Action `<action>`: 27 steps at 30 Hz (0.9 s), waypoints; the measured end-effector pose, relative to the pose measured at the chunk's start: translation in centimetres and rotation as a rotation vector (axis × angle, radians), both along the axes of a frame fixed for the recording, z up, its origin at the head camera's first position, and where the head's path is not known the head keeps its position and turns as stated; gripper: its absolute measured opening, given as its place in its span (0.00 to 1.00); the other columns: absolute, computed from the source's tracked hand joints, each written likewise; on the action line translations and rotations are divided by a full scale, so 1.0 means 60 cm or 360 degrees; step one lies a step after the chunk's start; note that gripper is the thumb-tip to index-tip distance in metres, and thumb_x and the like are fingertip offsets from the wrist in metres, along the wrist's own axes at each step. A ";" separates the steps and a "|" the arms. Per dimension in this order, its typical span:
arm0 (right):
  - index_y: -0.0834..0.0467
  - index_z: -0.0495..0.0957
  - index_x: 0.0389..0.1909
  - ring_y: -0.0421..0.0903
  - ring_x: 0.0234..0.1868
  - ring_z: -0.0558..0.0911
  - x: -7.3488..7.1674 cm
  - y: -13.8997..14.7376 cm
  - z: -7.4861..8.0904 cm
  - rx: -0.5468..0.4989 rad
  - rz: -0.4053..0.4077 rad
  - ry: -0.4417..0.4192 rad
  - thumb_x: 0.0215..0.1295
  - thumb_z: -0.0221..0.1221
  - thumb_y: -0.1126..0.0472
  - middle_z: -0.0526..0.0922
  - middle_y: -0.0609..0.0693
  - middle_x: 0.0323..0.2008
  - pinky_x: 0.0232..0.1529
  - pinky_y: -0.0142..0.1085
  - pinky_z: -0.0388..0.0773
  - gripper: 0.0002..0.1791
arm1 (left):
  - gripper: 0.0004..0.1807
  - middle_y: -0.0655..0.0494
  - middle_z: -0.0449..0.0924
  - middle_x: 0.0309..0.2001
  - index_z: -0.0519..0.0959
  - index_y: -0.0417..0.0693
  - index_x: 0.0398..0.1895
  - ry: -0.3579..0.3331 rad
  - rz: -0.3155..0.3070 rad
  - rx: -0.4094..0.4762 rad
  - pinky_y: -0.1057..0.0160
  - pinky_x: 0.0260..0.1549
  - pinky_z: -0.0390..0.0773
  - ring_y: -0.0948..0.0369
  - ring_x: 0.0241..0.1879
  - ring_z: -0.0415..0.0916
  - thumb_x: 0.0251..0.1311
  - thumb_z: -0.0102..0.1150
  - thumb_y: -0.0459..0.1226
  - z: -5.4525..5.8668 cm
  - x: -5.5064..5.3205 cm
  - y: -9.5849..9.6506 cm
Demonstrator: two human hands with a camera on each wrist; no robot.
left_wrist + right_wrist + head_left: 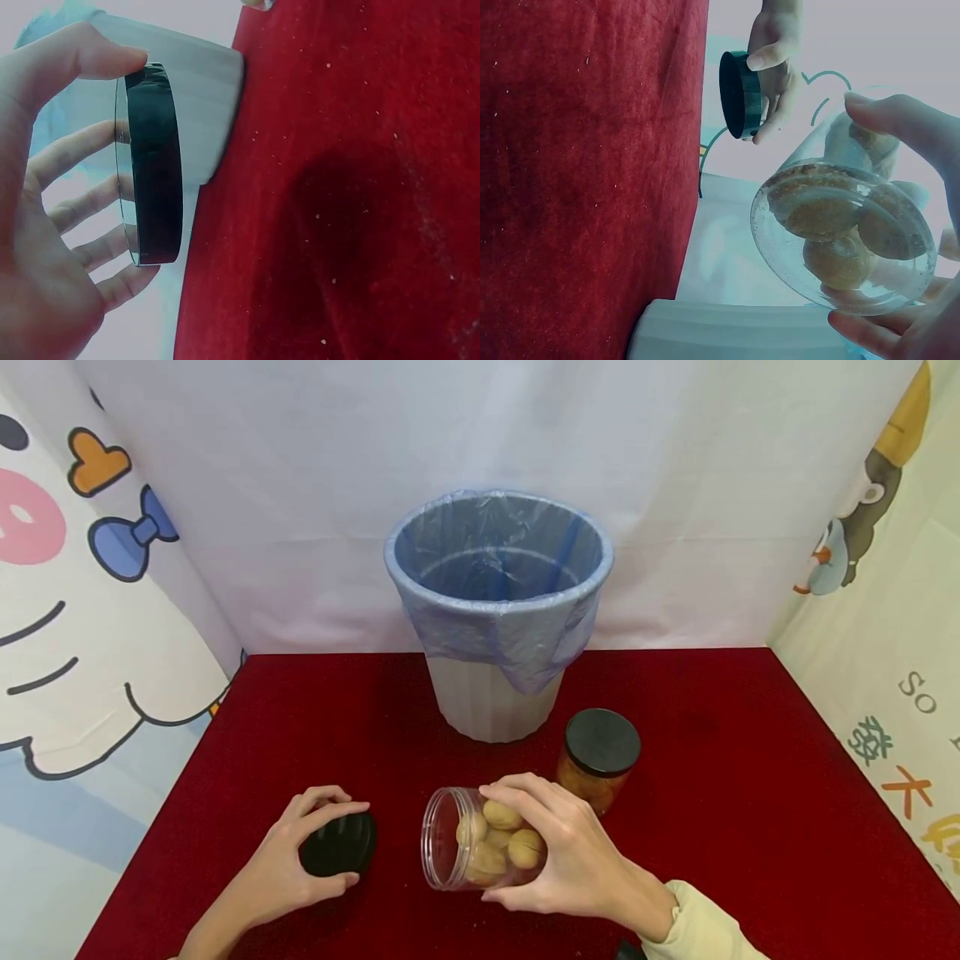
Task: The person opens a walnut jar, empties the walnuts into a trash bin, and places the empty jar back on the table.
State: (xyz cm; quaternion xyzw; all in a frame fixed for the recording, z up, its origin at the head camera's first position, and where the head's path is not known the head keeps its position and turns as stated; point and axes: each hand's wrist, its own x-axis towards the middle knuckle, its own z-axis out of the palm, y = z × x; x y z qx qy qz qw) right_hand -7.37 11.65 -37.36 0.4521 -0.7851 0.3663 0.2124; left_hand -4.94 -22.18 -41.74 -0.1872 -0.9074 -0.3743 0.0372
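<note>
My left hand (288,864) grips a black round lid (337,845) by its rim, thumb on one side and fingers on the other. In the left wrist view the lid (156,165) is held on edge above the red cloth. My right hand (566,847) holds a clear plastic jar (442,843) round its side. The jar lies tipped over in the air, its uncovered mouth facing the left hand. Several tan walnuts (487,860) sit inside; the right wrist view shows walnuts (838,259) through the jar's base.
Beyond the hands stands a white bin (495,697) lined with a blue plastic bag (498,631). Behind the right hand is another jar with a black lid (602,742) and brownish contents. A red cloth (712,793) covers the table; printed curtains (97,635) hang around it.
</note>
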 end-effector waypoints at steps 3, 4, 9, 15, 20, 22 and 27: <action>0.57 0.72 0.57 0.43 0.46 0.77 -0.001 0.001 -0.001 -0.0003 0.0001 -0.0002 0.26 0.79 0.49 0.76 0.48 0.50 0.46 0.36 0.75 0.49 | 0.38 0.68 0.64 0.55 0.74 0.70 0.57 -0.0006 0.0003 0.0000 0.53 0.39 0.75 0.66 0.50 0.60 0.37 0.76 0.37 -0.005 -0.002 -0.002; 0.57 0.72 0.57 0.43 0.46 0.77 -0.001 0.001 -0.001 -0.0003 0.0002 -0.0001 0.26 0.79 0.49 0.76 0.48 0.50 0.46 0.36 0.75 0.49 | 0.38 0.68 0.64 0.55 0.74 0.70 0.57 -0.0010 0.0007 -0.0004 0.53 0.39 0.75 0.66 0.50 0.60 0.37 0.76 0.37 -0.007 -0.002 -0.002; 0.58 0.72 0.57 0.43 0.45 0.77 -0.003 0.001 -0.002 -0.0014 0.0007 -0.0004 0.25 0.79 0.50 0.76 0.49 0.50 0.46 0.35 0.75 0.49 | 0.38 0.68 0.63 0.55 0.74 0.70 0.56 -0.0045 0.0030 -0.0035 0.51 0.39 0.74 0.66 0.50 0.59 0.37 0.75 0.38 -0.016 -0.005 -0.006; 0.57 0.72 0.57 0.43 0.45 0.78 -0.003 0.003 -0.005 -0.0008 0.0001 -0.0017 0.26 0.79 0.49 0.76 0.48 0.50 0.46 0.35 0.76 0.49 | 0.36 0.67 0.63 0.54 0.76 0.62 0.57 -0.0066 0.0047 -0.0044 0.48 0.40 0.72 0.64 0.50 0.58 0.37 0.76 0.38 -0.030 -0.007 -0.011; 0.57 0.72 0.57 0.43 0.45 0.78 -0.001 0.005 -0.010 0.0000 -0.0008 -0.0042 0.26 0.79 0.49 0.76 0.48 0.50 0.46 0.35 0.76 0.49 | 0.35 0.66 0.63 0.54 0.76 0.59 0.56 -0.0073 0.0059 -0.0059 0.48 0.40 0.72 0.64 0.50 0.57 0.37 0.75 0.38 -0.042 -0.006 -0.014; 0.57 0.72 0.57 0.43 0.45 0.78 0.000 0.005 -0.011 0.0000 -0.0010 -0.0045 0.26 0.79 0.49 0.76 0.48 0.50 0.46 0.35 0.76 0.49 | 0.35 0.66 0.63 0.54 0.76 0.59 0.56 -0.0074 0.0063 -0.0060 0.48 0.40 0.72 0.63 0.50 0.57 0.38 0.75 0.37 -0.046 -0.006 -0.015; 0.57 0.72 0.56 0.43 0.45 0.78 -0.001 0.005 -0.013 -0.0001 -0.0015 -0.0037 0.25 0.79 0.50 0.76 0.48 0.50 0.45 0.35 0.76 0.49 | 0.35 0.65 0.63 0.54 0.76 0.59 0.56 -0.0086 0.0076 -0.0085 0.49 0.39 0.71 0.63 0.50 0.56 0.38 0.75 0.38 -0.050 -0.008 -0.018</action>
